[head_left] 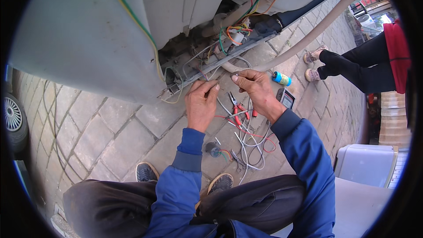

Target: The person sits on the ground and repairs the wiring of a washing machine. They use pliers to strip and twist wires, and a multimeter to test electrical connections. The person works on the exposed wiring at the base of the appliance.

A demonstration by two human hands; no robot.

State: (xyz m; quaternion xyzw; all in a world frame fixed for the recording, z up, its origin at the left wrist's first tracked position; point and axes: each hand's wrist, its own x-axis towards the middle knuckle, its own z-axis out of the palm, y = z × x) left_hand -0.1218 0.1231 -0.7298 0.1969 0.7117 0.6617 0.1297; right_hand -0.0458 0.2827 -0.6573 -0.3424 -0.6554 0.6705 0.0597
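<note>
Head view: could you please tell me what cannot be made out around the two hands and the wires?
- What the left hand and right hand pinch: too small, covered by fingertips.
- Pliers: tips blurred among the loose wires.
- Meter: partly hidden behind the right wrist.
- Machine top: cut off by the upper edge.
- Standing person: cut off by the right rim.

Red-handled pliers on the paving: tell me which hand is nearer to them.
Right. The right hand is just above and beside the red-handled pliers, nearly over them. The left hand sits farther off to their left, fingertips up at the wires.
</note>
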